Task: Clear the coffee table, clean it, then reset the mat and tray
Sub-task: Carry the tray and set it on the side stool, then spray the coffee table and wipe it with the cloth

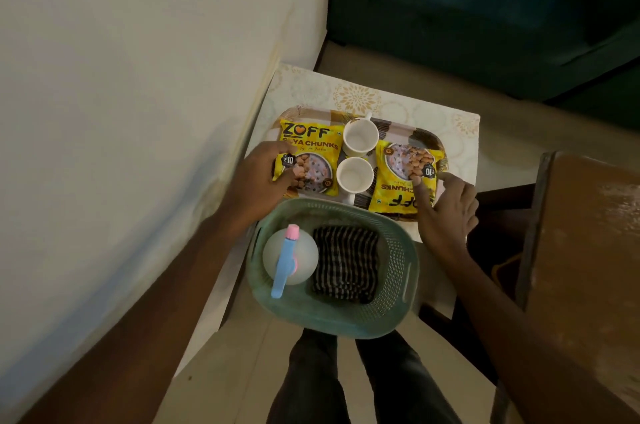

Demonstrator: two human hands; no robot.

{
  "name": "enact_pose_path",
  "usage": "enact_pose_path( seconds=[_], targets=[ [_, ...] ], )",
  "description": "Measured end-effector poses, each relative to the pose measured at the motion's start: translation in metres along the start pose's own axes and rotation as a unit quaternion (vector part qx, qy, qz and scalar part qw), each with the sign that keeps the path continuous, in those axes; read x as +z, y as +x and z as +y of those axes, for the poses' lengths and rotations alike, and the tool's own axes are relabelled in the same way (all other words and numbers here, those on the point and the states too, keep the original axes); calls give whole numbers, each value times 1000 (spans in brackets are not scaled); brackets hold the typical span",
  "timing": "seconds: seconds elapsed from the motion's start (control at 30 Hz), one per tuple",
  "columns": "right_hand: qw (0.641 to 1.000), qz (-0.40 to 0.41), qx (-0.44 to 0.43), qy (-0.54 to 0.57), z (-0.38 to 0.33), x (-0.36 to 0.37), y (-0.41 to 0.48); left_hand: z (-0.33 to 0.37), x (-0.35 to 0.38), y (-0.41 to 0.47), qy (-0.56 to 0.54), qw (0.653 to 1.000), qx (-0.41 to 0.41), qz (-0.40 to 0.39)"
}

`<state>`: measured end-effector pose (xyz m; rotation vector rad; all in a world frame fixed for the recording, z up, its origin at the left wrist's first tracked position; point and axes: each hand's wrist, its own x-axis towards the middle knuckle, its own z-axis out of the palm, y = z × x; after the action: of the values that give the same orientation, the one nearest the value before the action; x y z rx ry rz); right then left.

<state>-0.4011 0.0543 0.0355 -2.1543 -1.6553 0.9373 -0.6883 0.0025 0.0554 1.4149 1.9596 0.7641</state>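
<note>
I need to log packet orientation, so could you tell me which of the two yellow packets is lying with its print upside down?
The right-hand packet, under the right hand; the left packet reads upright.

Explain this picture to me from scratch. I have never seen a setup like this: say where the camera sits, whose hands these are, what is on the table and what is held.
There is no machine here. A person wears one camera on the head, looking down at their own bare hands. On the small table lies a patterned mat, and on it a tray with two white cups and two yellow packets. The left hand grips the left packet; the right hand touches the right packet with its fingers spread. Nearer the person, a green basket holds a spray bottle and a striped cloth.
</note>
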Motion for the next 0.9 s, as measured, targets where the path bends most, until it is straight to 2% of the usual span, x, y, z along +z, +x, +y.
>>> enact_pose_path(
  seconds=[0.17,0.27,0.37,0.43,0.5,0.63,0.73,0.9],
  targets=[
    [988,3,-146,44,-28,-13,-36,24,-18,-45,-63,998,-13,-20],
    [970,-61,-224,68,-40,-11,-68,25,-25,-68,-80,995,-11,-59],
    [946,-157,-282,13,-37,8,-90,10,-24,-85,-37,996,-3,-86],
    [930,-231,-279,-63,-28,27,-93,-1,-22,-94,18,994,44,-95],
    [914,-270,-265,-149,-23,42,-88,-7,-21,-102,70,989,77,-105],
    [887,-299,-251,-245,-20,58,-73,-9,-17,-113,126,980,107,-111],
    [857,-303,-272,-315,-21,66,-68,-8,-12,-115,133,983,92,-88],
    [840,-315,-269,-351,-32,65,-69,3,-8,-113,147,982,106,-58]
  ],
)
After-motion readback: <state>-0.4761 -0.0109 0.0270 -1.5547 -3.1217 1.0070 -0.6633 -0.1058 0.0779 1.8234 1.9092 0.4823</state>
